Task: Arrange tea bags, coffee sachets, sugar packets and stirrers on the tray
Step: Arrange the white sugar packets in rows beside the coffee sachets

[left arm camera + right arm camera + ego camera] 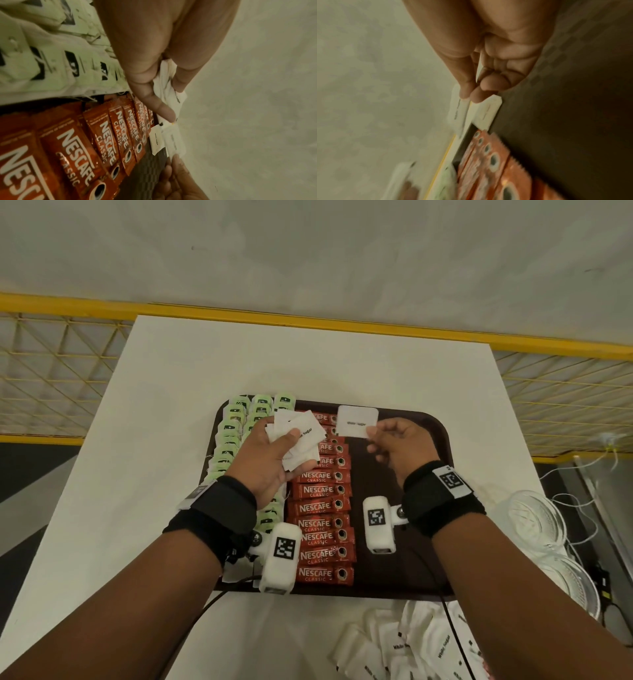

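A dark brown tray (411,577) lies on the white table. Green tea bags (236,419) fill its left columns, and red Nescafe sachets (320,508) form one column beside them. My left hand (274,446) hovers over the sachets and grips a bunch of white sugar packets (301,436), also visible in the left wrist view (166,86). At the tray's far end my right hand (373,440) pinches a white sugar packet (358,421) between thumb and forefinger. The right wrist view shows this packet (458,112) with a second one (488,113) beside it. No stirrers are visible.
More loose sugar packets (411,645) are heaped on the table at the near right. Clear plastic bowls (537,518) stand off the table's right edge, among white cables. A yellow wire fence (51,364) runs behind the table. The tray's right half shows bare brown surface.
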`<act>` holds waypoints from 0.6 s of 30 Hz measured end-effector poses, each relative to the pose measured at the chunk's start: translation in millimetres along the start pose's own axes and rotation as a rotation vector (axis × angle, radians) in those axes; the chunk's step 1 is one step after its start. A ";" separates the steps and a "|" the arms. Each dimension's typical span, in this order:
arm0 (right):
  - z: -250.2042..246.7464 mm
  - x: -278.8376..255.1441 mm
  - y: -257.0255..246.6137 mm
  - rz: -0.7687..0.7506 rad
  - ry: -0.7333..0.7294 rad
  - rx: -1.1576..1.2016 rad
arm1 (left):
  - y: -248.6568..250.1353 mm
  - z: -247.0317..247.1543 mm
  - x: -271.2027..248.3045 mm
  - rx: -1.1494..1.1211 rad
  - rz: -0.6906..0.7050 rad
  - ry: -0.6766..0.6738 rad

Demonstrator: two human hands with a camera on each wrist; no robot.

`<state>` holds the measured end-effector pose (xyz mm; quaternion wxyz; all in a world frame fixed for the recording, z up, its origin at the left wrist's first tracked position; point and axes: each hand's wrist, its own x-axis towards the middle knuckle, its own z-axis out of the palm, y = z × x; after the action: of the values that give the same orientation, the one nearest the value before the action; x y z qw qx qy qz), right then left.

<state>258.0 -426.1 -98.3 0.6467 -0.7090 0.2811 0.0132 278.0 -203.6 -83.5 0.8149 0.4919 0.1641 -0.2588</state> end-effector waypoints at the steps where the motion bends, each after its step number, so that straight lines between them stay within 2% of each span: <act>1: -3.1 5.0 3.9 0.017 0.048 -0.016 | 0.4 -1.8 0.1 0.001 0.002 0.006; 6: -3.9 23.7 18.1 0.081 0.145 -0.247 | 0.5 -6.0 -1.9 0.030 0.005 0.007; 13: 7.7 31.1 12.2 0.043 0.181 -0.471 | 1.5 -9.5 -2.1 0.027 -0.047 -0.004; 16: 9.4 24.3 8.2 -0.024 0.253 -0.521 | 1.0 -7.3 -2.1 0.027 -0.058 -0.018; 18: 12.4 11.9 -1.4 -0.091 0.183 -0.535 | 0.2 -4.9 -1.7 0.049 -0.053 -0.018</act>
<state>272.9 -419.2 -103.6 0.4085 -0.8645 0.2928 -0.0063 276.6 -198.8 -84.8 0.7970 0.5046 0.1634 -0.2889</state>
